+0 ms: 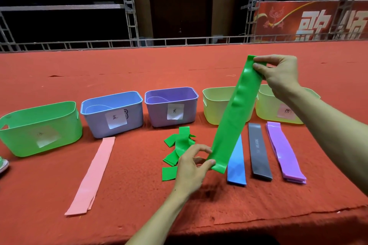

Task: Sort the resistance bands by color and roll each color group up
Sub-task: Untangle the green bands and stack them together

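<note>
Held green band (235, 113): 1 flat loop, stretched in the air above the surface (129, 185), slanting from low near the person to high and farther right. It passes in front of the pale yellow bin (215, 105) and the far end of the blue band (236, 163).

Left hand (191, 167): fingers (209, 164) clenched in a pinch on the lower end of the held green band.

Right hand (278, 73): fingers (260, 69) pinching the upper end of the same band, palm side down.

Green heap (179, 145): several green bands in a loose, crumpled pile on the surface, just left of the left hand and in front of the purple bin (171, 105).

Pink bands (93, 175): laid flat and straight, stacked, in front of the blue bin (113, 113); count cannot be told.

Blue band: flat, lengthwise, right of the left hand.

Grey band (258, 151): flat, just beside the blue band on its right, printed lettering too small to read.

Purple bands (284, 151): a flat stack, rightmost of the 3 parallel strips.

Bins: 5 in a row along the red-covered surface, left to right: green bin (39, 125), blue bin, purple bin, pale yellow bin, second yellow bin (270, 109) partly behind the right forearm. 4 carry a paper label; no label shows on the pale yellow bin.
</note>
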Tool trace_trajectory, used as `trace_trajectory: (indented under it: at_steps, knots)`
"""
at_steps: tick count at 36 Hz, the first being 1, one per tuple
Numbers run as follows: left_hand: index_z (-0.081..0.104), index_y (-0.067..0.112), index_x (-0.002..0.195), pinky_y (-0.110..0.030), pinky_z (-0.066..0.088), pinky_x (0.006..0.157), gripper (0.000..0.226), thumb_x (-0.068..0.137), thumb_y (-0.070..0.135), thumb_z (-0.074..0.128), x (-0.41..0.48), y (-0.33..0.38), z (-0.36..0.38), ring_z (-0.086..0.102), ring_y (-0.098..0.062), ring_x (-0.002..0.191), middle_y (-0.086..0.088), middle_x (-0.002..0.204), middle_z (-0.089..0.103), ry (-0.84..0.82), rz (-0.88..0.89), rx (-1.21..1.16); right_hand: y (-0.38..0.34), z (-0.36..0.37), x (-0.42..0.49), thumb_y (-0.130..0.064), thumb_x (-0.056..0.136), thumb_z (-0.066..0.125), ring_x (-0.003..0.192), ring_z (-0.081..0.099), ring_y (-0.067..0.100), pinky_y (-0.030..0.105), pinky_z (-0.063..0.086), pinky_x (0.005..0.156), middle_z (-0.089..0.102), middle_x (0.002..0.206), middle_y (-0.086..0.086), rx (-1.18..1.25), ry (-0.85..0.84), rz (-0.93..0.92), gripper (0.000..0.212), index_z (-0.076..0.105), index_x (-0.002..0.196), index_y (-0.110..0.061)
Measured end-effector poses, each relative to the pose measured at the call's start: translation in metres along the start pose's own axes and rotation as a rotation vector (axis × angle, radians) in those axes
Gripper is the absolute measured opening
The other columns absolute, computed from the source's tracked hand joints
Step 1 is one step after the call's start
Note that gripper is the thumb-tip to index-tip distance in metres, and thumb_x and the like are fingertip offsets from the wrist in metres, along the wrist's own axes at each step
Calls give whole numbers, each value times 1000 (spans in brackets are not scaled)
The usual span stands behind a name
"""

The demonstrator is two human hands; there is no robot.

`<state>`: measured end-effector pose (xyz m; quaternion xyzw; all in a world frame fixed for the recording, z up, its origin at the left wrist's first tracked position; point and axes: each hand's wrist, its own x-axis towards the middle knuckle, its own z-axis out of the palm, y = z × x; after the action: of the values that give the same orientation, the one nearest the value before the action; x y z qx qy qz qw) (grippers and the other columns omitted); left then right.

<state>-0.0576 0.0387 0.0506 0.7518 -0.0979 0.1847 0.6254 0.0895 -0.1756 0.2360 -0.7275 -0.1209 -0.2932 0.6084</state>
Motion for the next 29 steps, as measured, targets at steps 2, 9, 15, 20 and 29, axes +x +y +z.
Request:
trace_trajectory:
  at_steps: [2,9,15,20,29]
  knots:
    - [65,41,84,-44,59,74,29,73,14,70,0,0,0,59,-2,62,21,97,67,-1,-20,-1,1,0,0,-5,80,74,87,68,23,40,58,82,72,92,8,1,2,3,17,74,94,-15]
    - [66,17,83,-24,58,66,24,84,-7,66,2,1,3,67,-7,63,7,94,70,-29,-206,-146,-2,-2,2,-4,80,74,89,68,23,35,59,79,72,95,9,38,1,5,16,74,94,-14]
    - [65,18,82,-23,58,63,27,82,-9,67,0,2,6,65,-5,58,8,102,65,-63,-162,-100,-9,0,-3,-3,81,73,91,68,24,32,59,78,71,95,9,40,-13,-23,18,73,96,-13]
    - [63,16,79,-22,57,59,27,82,-11,67,-1,4,8,67,-8,58,12,101,66,-47,-151,-92,-9,1,-4,-4,81,73,88,69,21,30,59,76,72,94,7,31,-10,-30,17,73,96,-13]
    - [63,18,73,-31,60,62,25,87,-3,65,2,2,10,72,-19,66,1,104,68,-27,-152,-13,-13,1,-6,-6,81,74,88,70,21,29,59,72,72,95,7,50,-5,-7,15,74,95,-13]
